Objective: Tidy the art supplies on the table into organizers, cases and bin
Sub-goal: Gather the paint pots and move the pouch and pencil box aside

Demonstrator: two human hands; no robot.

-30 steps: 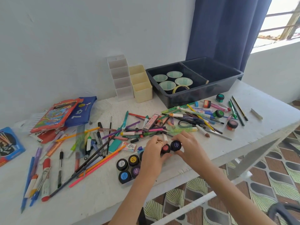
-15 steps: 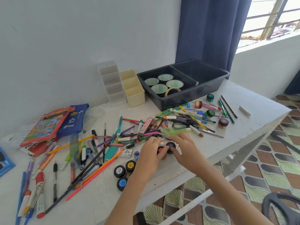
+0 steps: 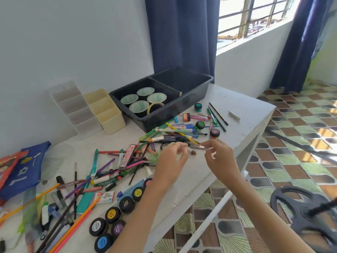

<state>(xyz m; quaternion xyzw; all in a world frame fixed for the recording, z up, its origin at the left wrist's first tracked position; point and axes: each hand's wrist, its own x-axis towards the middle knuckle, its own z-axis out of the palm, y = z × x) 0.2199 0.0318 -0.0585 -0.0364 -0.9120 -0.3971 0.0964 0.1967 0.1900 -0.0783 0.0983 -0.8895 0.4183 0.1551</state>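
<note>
- The left hand (image 3: 171,159) and the right hand (image 3: 221,161) hover at mid-frame over the right end of the pen pile (image 3: 127,161) on the table (image 3: 237,99).
- Both hands have loosely curled fingers. A thin grey stick (image 3: 199,147) runs between their fingertips, but blur hides whether either hand pinches it or it simply lies on the table, so I cannot tell the grip.
- A cluster of black paint pots (image 3: 112,214) sits at lower centre. Three more lie right of centre: a red pot (image 3: 214,133) and two green pots (image 3: 199,125).
- The dark bin (image 3: 164,118) stands above centre, with lidded tubs (image 3: 142,105) in its left compartment. The clear organizer (image 3: 73,106) and the cream organizer (image 3: 107,110) are to its left.
- The step looks like sorting one kind of item at a time.
- To do it well, lift long items by the middle so the crossed pens beneath do not roll toward the table's right edge.
- Gather pots with both hands and set them lid-up in the bin.
</note>
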